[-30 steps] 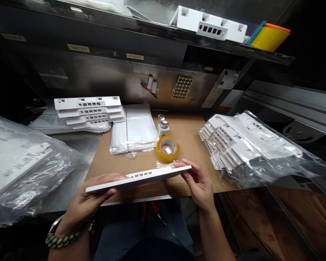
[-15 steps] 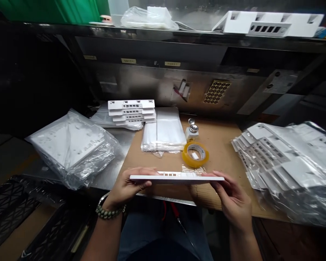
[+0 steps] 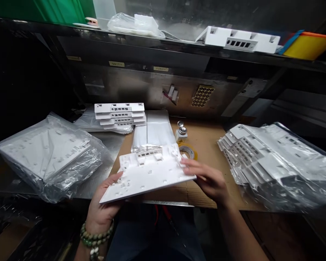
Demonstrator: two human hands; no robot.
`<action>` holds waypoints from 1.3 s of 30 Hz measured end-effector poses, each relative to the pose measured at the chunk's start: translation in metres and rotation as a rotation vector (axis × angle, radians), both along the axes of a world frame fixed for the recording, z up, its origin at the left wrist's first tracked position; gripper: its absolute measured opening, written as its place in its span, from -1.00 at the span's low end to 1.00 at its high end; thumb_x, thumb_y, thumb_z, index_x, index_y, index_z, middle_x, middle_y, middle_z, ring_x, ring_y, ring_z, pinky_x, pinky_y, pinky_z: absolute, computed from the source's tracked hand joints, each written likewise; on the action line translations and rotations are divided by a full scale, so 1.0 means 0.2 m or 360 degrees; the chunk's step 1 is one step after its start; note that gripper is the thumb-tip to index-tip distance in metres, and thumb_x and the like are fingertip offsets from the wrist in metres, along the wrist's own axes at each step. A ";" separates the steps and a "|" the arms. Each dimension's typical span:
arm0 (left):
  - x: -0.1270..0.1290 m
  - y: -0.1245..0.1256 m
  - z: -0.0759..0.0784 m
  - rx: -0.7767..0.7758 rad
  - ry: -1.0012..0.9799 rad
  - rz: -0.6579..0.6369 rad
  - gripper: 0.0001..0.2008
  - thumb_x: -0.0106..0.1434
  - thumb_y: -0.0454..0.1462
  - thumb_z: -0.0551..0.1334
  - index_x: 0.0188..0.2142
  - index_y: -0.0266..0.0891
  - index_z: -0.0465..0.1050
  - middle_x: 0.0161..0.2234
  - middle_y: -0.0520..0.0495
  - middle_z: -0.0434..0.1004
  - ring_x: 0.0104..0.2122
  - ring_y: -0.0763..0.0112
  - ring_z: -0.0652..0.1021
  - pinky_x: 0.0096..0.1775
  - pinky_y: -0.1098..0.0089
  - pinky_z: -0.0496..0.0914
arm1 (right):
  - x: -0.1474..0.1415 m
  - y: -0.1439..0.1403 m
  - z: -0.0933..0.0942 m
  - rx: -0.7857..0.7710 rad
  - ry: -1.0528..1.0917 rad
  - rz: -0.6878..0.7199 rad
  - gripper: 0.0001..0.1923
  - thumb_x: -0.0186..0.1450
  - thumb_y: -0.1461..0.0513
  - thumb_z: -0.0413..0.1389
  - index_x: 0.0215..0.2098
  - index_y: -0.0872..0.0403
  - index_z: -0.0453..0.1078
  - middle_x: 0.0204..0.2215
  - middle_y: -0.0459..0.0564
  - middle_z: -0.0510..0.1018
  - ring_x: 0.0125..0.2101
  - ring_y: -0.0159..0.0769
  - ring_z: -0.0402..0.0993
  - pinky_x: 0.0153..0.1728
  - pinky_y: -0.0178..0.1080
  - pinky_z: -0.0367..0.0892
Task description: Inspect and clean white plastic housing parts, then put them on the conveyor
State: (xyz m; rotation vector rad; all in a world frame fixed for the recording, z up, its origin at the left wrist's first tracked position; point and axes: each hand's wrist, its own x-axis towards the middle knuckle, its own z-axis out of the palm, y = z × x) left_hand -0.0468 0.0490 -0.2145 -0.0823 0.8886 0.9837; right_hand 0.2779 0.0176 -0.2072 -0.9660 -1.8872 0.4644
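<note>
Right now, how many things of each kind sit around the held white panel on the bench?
Held white panel, in left hand and right hand: 1
Bare panel stack: 1
Bagged panel piles: 2
Empty clear bag stack: 1
Tape roll: 1
Small bottle: 1
Total: 7

Tape roll behind panel; bagged stacks right

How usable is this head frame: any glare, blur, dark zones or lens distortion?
Head view: the right hand is motion-blurred; the white panel in the left hand reads sharp enough; glare flares on the plastic bags; the far left is nearly black; the shelf edge bows from wide-angle distortion.
</note>
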 end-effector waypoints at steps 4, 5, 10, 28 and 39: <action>-0.02 0.06 0.02 0.0134 -0.0084 0.0303 -0.24 0.30 -0.50 0.02 0.47 -0.41 -0.10 -0.01 -0.39 0.65 -0.07 -0.06 0.67 0.10 -0.09 0.50 | 0.03 0.30 -0.01 -0.0739 -0.0940 -0.0775 -0.71 0.45 0.14 0.10 0.05 -0.02 0.58 0.01 0.08 0.67 0.04 -0.11 0.60 0.04 -0.12 0.46; -0.03 0.07 0.01 0.0198 -0.0168 0.0320 -0.22 0.28 -0.50 0.02 0.48 -0.36 -0.11 0.03 -0.37 0.64 -0.03 -0.06 0.65 0.12 -0.10 0.48 | 0.03 0.36 -0.02 -0.0909 -0.1129 -0.0893 -0.73 0.43 0.14 0.12 -0.04 0.02 0.62 -0.08 0.14 0.70 -0.02 -0.07 0.63 -0.02 -0.12 0.46; -0.11 0.12 -0.04 0.0536 -0.0528 0.0187 -0.18 0.20 -0.50 0.03 0.47 -0.19 0.01 0.13 -0.24 0.58 0.14 -0.05 0.54 0.21 -0.14 0.36 | -0.03 0.53 -0.10 -0.1099 -0.1400 -0.1007 -0.83 0.21 0.18 0.34 -0.32 0.15 0.63 -0.28 0.29 0.70 -0.18 0.07 0.66 -0.22 -0.13 0.43; 0.02 0.20 0.01 0.0318 -0.0465 0.0520 -0.22 0.25 -0.50 0.05 0.46 -0.27 -0.02 0.11 -0.38 0.58 -0.03 -0.03 0.66 0.10 -0.03 0.51 | 0.07 0.87 0.08 -0.0517 -0.1288 -0.1085 -0.76 0.41 0.24 0.12 -0.13 0.08 0.65 -0.15 0.11 0.65 -0.12 -0.13 0.57 -0.16 -0.25 0.31; 0.10 0.20 0.06 0.0244 -0.0420 0.0610 -0.24 0.27 -0.50 0.03 0.46 -0.28 -0.01 0.15 -0.38 0.54 0.01 -0.03 0.64 0.10 -0.01 0.52 | -0.22 0.47 0.09 0.0069 0.0016 -0.0764 -0.81 0.40 0.12 0.18 -0.11 0.02 0.55 -0.01 0.07 0.50 -0.18 -0.24 0.56 -0.21 -0.20 0.53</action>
